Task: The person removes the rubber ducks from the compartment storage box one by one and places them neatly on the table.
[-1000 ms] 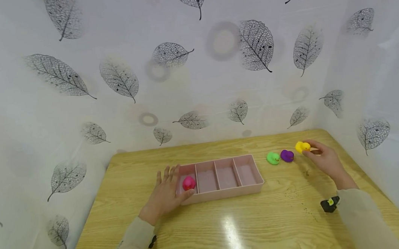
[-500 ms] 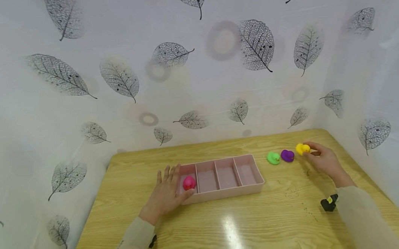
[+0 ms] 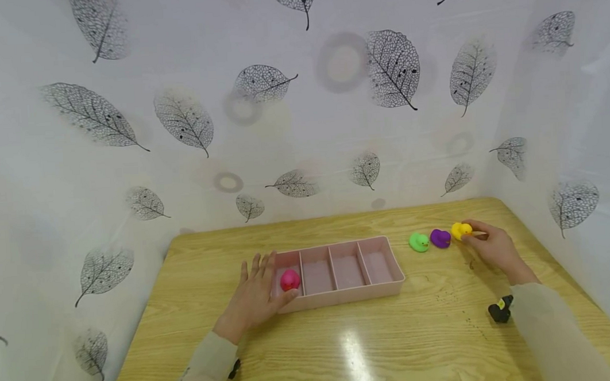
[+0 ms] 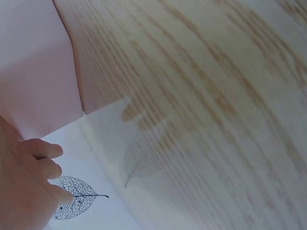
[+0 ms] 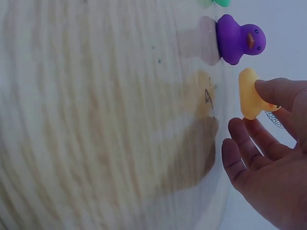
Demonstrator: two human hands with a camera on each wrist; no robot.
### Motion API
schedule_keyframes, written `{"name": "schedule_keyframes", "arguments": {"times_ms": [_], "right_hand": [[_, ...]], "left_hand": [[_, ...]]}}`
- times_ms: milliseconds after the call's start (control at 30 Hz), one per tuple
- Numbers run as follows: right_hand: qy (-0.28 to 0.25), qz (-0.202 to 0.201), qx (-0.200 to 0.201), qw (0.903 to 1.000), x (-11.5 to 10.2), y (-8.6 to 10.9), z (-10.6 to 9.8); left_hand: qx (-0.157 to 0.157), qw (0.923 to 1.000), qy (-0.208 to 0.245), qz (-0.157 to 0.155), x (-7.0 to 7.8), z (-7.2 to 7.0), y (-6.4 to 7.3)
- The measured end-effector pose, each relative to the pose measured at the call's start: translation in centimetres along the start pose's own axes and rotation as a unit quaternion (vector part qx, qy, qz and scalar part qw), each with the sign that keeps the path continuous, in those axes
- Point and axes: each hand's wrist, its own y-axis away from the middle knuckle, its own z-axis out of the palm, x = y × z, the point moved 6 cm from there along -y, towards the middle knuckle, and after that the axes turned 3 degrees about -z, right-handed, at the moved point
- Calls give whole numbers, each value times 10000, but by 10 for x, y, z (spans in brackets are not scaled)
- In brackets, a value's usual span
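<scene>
Four ducks (image 3: pixel 290 280) (image 3: pixel 419 242) (image 3: pixel 440 238) (image 3: pixel 460 231), one tray (image 3: pixel 341 297), two hands (image 3: pixel 252 299) (image 3: pixel 498 252)

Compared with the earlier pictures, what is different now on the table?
The right hand, still pinching the yellow duck, has moved it slightly left, towards the purple duck, and lower in the head view. Nothing was let go. The left hand, pink tray, pink duck, green duck and purple duck stayed as they were.

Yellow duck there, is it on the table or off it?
Off the table: the right hand pinches the yellow duck, and the right wrist view shows a gap between its base and its reflection.
</scene>
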Motion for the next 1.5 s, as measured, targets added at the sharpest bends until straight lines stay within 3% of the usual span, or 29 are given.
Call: {"name": "schedule_keyframes", "arguments": {"times_ms": [767, 1200, 1367, 1500], "right_hand": [[345, -3, -78, 9994, 4, 0, 9], [291, -64, -43, 9995, 10, -1, 11], [318, 6, -129, 9994, 6, 0, 9], [354, 26, 38, 9994, -3, 2, 1]], "left_hand": [[-80, 9999, 63, -35, 1, 0, 1], [-53, 10000, 13, -40, 0, 0, 1], [-70, 10000, 16, -52, 0, 0, 1], [-41, 10000, 22, -26, 0, 0, 1]]}}
